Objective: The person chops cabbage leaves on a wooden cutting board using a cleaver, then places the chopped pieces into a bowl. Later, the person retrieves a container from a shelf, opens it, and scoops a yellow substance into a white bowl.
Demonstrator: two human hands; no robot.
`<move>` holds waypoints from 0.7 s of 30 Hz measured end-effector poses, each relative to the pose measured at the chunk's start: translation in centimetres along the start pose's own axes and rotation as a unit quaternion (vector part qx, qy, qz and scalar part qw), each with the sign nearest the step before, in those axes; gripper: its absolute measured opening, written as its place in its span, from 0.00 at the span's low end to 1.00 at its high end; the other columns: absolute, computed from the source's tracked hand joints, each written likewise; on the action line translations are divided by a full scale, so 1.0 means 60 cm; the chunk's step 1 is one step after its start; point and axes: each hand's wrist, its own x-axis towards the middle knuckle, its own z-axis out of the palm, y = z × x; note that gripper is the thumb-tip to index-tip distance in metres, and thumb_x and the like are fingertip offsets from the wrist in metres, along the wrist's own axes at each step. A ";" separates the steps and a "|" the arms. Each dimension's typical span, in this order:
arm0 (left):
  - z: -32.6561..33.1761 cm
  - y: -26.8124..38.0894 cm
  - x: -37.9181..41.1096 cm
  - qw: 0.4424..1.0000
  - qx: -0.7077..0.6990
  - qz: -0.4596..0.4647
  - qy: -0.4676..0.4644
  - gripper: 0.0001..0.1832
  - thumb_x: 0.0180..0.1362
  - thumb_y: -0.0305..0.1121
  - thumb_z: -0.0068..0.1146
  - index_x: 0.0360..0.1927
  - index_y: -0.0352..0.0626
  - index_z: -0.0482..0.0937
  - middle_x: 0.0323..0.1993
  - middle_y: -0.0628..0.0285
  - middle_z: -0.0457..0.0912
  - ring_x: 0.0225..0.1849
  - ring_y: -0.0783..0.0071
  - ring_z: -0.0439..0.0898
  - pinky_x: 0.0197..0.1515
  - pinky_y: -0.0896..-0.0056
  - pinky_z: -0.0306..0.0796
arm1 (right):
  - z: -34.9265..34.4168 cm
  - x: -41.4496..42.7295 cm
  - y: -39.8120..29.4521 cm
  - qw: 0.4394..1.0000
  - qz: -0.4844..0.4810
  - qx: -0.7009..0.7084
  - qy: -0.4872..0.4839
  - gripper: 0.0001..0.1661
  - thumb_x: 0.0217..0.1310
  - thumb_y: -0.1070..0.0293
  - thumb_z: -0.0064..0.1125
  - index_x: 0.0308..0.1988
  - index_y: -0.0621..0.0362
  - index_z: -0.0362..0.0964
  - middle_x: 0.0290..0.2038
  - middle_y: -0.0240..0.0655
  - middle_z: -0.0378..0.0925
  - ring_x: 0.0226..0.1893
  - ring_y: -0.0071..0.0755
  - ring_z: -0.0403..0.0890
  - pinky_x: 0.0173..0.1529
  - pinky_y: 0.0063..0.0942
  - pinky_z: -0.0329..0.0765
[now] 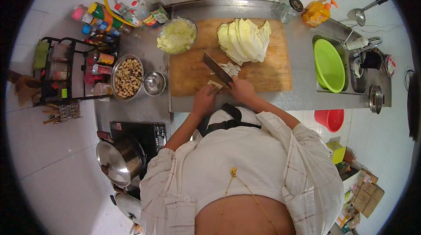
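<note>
My right hand (242,89) grips the handle of a cleaver (217,69), its dark blade angled up and left over a wooden cutting board (187,74). Near the board's front edge, the fingers of my left hand (204,98) rest on a small pale piece of cabbage (215,85), left of the blade. Chopped cabbage (231,68) lies just right of the blade. Beyond it, a stack of napa cabbage leaves (244,41) sits on the board. A metal bowl of cut cabbage (177,35) stands at the board's back left corner.
Left of the board are a bowl of peanuts in shells (127,76), a small metal bowl (154,83), bottles and a black rack (75,70). A lidded pot (115,162) stands lower left. At right, a green basin (329,65) sits in the sink; a glass jar (286,11) stands behind the board.
</note>
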 end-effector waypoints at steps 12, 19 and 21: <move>0.031 -0.031 0.050 0.995 -0.056 -0.083 0.025 0.11 0.51 0.25 0.54 0.40 0.38 0.77 0.43 0.50 0.76 0.44 0.48 0.75 0.43 0.54 0.73 | -0.050 -0.008 -0.024 0.990 -0.078 -0.101 -0.052 0.10 0.57 0.68 0.53 0.39 0.57 0.64 0.25 0.47 0.79 0.27 0.56 0.82 0.29 0.52 0.74; 0.035 -0.037 0.038 0.994 -0.072 -0.085 -0.014 0.14 0.50 0.27 0.56 0.42 0.38 0.78 0.41 0.50 0.78 0.44 0.48 0.75 0.47 0.54 0.72 | -0.001 0.007 -0.033 0.993 -0.081 -0.080 -0.025 0.11 0.55 0.70 0.52 0.39 0.59 0.64 0.25 0.49 0.79 0.28 0.55 0.82 0.29 0.50 0.75; 0.031 -0.037 0.037 0.996 -0.060 -0.067 -0.015 0.13 0.50 0.27 0.56 0.41 0.39 0.79 0.43 0.51 0.78 0.45 0.49 0.76 0.46 0.56 0.72 | -0.001 0.015 -0.035 0.994 -0.082 -0.071 -0.020 0.11 0.56 0.68 0.52 0.39 0.59 0.64 0.24 0.49 0.79 0.28 0.55 0.82 0.30 0.50 0.75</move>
